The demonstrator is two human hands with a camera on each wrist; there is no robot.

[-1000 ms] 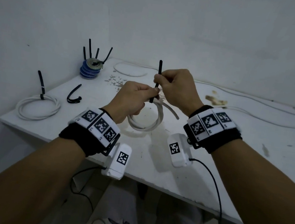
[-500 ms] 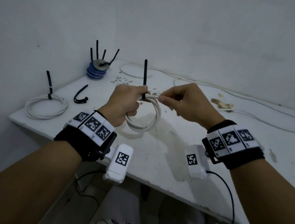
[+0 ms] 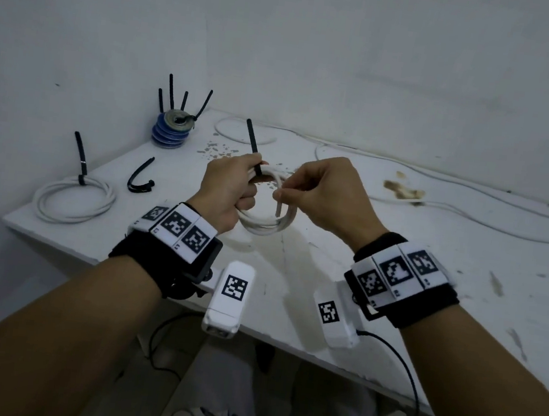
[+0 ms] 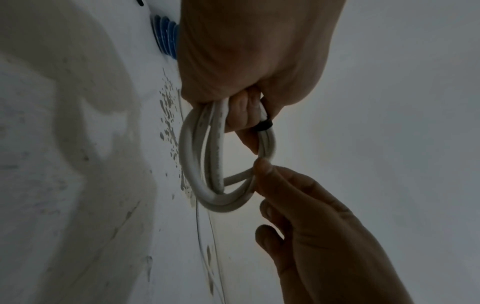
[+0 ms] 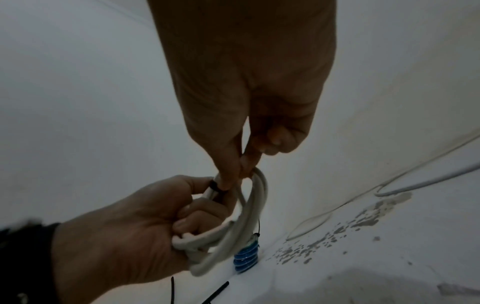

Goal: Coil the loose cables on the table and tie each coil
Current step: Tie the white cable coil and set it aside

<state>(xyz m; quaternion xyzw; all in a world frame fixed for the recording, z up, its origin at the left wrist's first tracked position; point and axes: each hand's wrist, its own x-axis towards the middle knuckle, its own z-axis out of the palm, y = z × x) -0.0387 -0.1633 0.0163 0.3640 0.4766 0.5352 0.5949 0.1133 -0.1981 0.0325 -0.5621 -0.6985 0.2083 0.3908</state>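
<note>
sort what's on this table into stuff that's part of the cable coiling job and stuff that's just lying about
Part of the job:
- small white cable coil, gripped by left hand, pinched by right hand
- black zip tie on it
- tied white coil
- loose white cables
- spare black zip tie

Lying about:
- stack of blue tape rolls
- brown scraps
- white table

white cable coil [image 3: 266,222], black tie [image 3: 252,140]
</note>
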